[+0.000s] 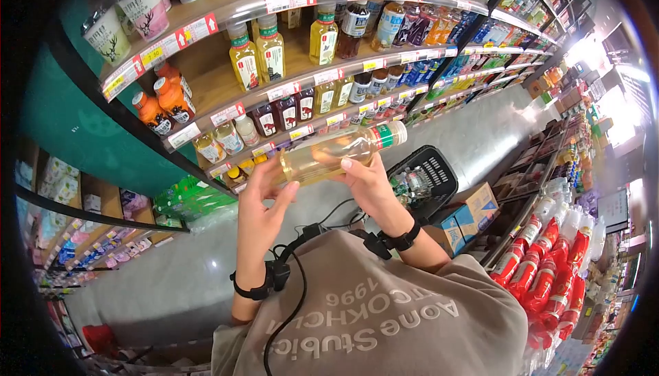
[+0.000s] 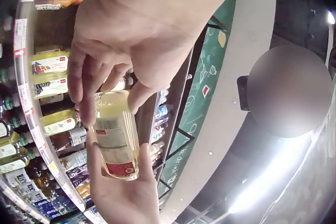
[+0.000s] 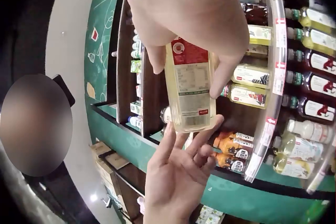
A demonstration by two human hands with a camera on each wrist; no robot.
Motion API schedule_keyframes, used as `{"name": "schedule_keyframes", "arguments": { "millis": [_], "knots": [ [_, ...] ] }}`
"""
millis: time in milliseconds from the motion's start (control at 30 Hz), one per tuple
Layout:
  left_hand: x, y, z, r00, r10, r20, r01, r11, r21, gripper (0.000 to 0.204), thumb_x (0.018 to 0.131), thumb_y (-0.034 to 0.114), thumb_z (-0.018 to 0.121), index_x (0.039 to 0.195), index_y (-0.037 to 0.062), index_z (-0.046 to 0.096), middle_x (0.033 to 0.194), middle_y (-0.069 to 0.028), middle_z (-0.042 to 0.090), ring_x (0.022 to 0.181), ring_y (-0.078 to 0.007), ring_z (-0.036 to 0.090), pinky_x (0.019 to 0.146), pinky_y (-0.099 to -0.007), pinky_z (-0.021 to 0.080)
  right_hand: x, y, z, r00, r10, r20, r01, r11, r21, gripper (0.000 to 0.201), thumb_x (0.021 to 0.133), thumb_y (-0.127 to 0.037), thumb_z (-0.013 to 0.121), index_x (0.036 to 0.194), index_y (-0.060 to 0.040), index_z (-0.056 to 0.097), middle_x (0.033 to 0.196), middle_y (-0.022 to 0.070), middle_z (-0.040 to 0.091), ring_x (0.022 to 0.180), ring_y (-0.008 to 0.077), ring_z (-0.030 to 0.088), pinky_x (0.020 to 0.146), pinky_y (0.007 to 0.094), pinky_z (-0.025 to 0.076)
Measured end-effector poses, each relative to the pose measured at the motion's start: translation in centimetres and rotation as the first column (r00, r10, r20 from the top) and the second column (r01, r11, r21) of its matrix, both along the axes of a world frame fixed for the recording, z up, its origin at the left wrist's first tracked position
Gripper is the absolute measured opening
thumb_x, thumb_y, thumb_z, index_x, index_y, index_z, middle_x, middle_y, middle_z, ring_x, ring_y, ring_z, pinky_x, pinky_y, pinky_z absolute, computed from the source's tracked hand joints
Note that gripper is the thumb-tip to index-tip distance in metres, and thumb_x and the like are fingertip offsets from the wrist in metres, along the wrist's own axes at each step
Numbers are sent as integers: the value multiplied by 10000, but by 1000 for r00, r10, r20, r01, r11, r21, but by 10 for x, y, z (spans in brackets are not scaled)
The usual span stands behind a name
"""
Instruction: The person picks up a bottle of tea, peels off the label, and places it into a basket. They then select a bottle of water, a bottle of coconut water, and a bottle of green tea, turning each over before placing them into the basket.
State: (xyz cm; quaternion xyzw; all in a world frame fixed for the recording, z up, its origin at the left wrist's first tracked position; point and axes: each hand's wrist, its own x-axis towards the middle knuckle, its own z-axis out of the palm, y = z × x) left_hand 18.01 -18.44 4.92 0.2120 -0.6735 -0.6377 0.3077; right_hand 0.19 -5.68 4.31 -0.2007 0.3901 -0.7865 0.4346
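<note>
In the head view, a clear bottle of pale yellow drink [image 1: 322,156] lies nearly level in front of the chest, its white-and-green cap to the right. My right hand [image 1: 374,187] grips its cap end, thumb on one side and fingers on the other. At the base, my left hand [image 1: 264,194] pinches the bottle between thumb and fingertips. A printed label with a red panel [image 3: 191,53] faces the right wrist camera. A barcode shows near the base in the left wrist view, where the left hand [image 2: 136,35] partly covers the bottle's lower end.
Curved shelves of bottled drinks [image 1: 271,50] stand ahead, with price tags [image 1: 288,0] along their edges. A black basket [image 1: 439,170] holding packaged goods sits on the floor beside a cardboard box [image 1: 473,208]. Red-wrapped packs [image 1: 542,266] are stacked at the right.
</note>
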Motion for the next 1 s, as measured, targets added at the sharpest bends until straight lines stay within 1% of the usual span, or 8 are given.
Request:
{"name": "schedule_keyframes", "arguments": {
  "millis": [167,400,500,600,700,800,900,1000],
  "knots": [
    [-4,7,-16,1000,-2,31,1,999,39,548,937,82,706,1432,-17,493,1226,-143,712,742,-119,672,672,-246,527,-6,-3,-1,932,-77,-355,103,993,55,578,857,-49,780,1361,-19,498,1236,123,670,1138,240,671,945,427,565],
    [10,-6,2,982,47,182,14,947,-320,667,919,91,725,1512,-1,434,1157,-149,743,682,-109,675,666,-252,527,6,-2,-10,999,-13,-41,13,1000,5,582,887,-174,740,1393,-36,488,1279,144,663,1210,268,639,1037,487,506],
    [12,-5,6,975,24,223,44,954,-297,703,915,108,736,1529,4,410,1195,-155,731,712,-112,680,673,-255,526,6,-3,-15,1000,24,12,-23,999,-33,582,891,-167,744,1396,-42,485,1303,145,645,1243,271,621,1049,507,497],
    [7,-4,-8,990,-49,130,66,989,-130,712,914,114,739,1533,3,404,1230,-159,717,746,-107,679,690,-257,530,3,-2,0,995,-54,-88,63,993,102,646,857,-76,776,1414,-27,453,1299,139,629,1220,250,626,1032,468,511],
    [8,-6,-20,975,-135,178,145,988,-49,719,915,114,738,1537,3,395,1260,-160,704,763,-100,669,705,-250,530,-12,-5,7,926,-65,-373,108,990,96,670,790,22,830,1366,2,488,1188,80,657,1095,189,663,930,358,567],
    [7,-12,-21,974,-195,116,204,976,-71,694,920,123,735,1522,-8,416,1257,-159,705,763,-109,671,720,-256,534,-16,-3,14,876,-67,-477,109,992,59,747,757,59,846,1398,-4,468,1171,65,652,1114,169,638,943,339,557],
    [7,-19,-8,977,-169,132,186,974,-129,666,921,125,736,1501,-21,444,1248,-153,710,817,-136,699,743,-271,542,-15,-1,2,922,-62,-382,82,996,35,726,797,32,818,1422,-22,451,1211,84,646,1155,195,639,975,356,547],
    [14,-23,15,952,-107,288,172,963,-209,632,916,111,735,1478,-25,478,1231,-164,715,879,-159,720,796,-300,549,-8,-1,-14,999,16,-27,-18,995,-97,705,837,13,778,1450,-73,441,1303,109,618,1205,240,635,1015,427,530]
  ]
}}
